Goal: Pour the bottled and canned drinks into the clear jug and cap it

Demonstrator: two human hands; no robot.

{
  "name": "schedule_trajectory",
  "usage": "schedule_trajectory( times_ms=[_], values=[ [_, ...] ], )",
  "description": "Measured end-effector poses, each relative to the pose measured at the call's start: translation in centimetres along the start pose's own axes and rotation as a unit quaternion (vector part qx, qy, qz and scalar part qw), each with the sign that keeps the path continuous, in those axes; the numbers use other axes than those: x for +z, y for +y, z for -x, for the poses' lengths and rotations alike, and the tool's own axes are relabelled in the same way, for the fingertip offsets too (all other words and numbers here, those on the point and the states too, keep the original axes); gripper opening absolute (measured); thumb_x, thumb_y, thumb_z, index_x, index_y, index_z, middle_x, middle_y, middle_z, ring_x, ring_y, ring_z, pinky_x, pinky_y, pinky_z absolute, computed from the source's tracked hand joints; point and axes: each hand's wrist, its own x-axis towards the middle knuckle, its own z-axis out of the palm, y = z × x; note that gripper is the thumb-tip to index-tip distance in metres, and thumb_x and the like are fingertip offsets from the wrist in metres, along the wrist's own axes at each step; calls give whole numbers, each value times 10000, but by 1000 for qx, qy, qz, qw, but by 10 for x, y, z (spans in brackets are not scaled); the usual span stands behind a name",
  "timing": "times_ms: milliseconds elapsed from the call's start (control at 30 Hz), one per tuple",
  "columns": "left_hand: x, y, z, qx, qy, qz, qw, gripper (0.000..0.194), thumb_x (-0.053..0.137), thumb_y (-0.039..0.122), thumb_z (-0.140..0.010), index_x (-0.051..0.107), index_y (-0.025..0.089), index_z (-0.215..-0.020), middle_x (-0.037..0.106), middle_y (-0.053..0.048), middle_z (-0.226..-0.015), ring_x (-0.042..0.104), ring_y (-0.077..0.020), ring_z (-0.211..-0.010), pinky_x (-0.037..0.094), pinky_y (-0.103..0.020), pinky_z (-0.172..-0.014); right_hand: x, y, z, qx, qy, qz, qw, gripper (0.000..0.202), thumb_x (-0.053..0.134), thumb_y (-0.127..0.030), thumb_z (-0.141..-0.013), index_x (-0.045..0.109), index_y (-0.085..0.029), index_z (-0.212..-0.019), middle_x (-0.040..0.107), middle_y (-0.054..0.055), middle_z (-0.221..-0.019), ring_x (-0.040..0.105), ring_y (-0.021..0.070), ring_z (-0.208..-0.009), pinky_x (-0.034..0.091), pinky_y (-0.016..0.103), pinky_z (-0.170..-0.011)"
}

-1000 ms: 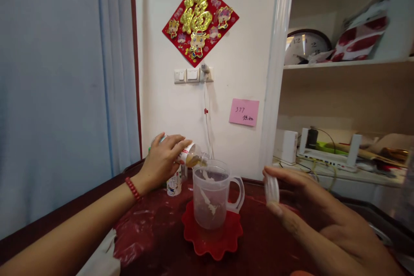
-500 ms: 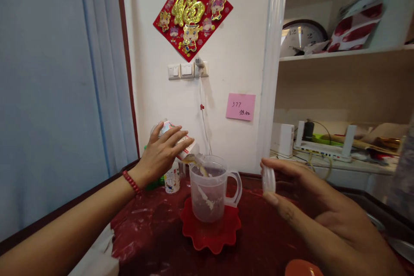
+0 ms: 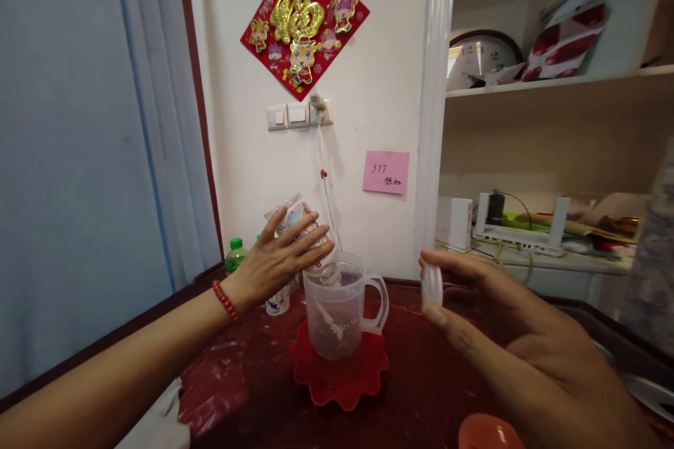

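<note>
head view: left hand (image 3: 274, 263) grips a small bottle (image 3: 308, 235), upended, mouth inside the clear jug (image 3: 337, 309) on a red mat (image 3: 342, 375); step: emptying; right hand (image 3: 474, 309) pinches the cap (image 3: 432, 285); next, judged: right the bottle, align cap to mouth.

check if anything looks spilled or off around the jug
No fresh spill shows. The dark red tablecloth has pale smears left of the scalloped red plastic mat. The left hand tips a small labelled bottle steeply over the clear plastic jug.
</note>
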Motion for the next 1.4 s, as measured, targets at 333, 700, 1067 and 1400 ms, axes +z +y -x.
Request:
schedule_trajectory(
  times_ms=[333, 700, 1067, 1400],
  values=[
    [3, -10, -17, 9, 9, 0, 1000, 626, 487, -23, -962, 432, 358, -1456, 544, 17, -1519, 359, -247, -1500, 26, -626, -1261, -3, 3, 2, 12, -9, 16, 1000, 361, 655, -440, -913, 676, -341, -1260, 710, 56, -1236, 706, 255, -1075, 631, 282, -713],
    [-6, 0, -2, -193, -32, 135, 971, 602, 702, 184, -807, 525, 257, -1379, 663, -110, -1301, 577, -359, -1209, 246, -660, -1140, 8, 16, 4, 51, -22, -16, 998, 373, 666, -436, -915, 654, -331, -1272, 711, 45, -1181, 705, 220, -991, 586, 366, -899],
    [-46, 38, 15, -174, -22, 262, 949, 603, 680, 258, -807, 482, 306, -1375, 648, -61, -1247, 560, -302, -1102, 328, -510, -1016, 55, 29, 13, 59, -41, -90, 993, 332, 666, -277, -889, 651, -282, -1221, 685, 55, -1205, 649, 244, -1090, 514, 461, -993],
    [-61, 43, 26, -151, -8, 283, 947, 601, 668, 202, -833, 476, 308, -1393, 621, -64, -1275, 527, -305, -1144, 319, -521, -1043, 50, 19, 9, -119, -62, -30, 991, 316, 617, -138, -864, 667, -264, -1150, 716, 15, -1150, 669, 171, -1074, 549, 309, -938]
  ],
)
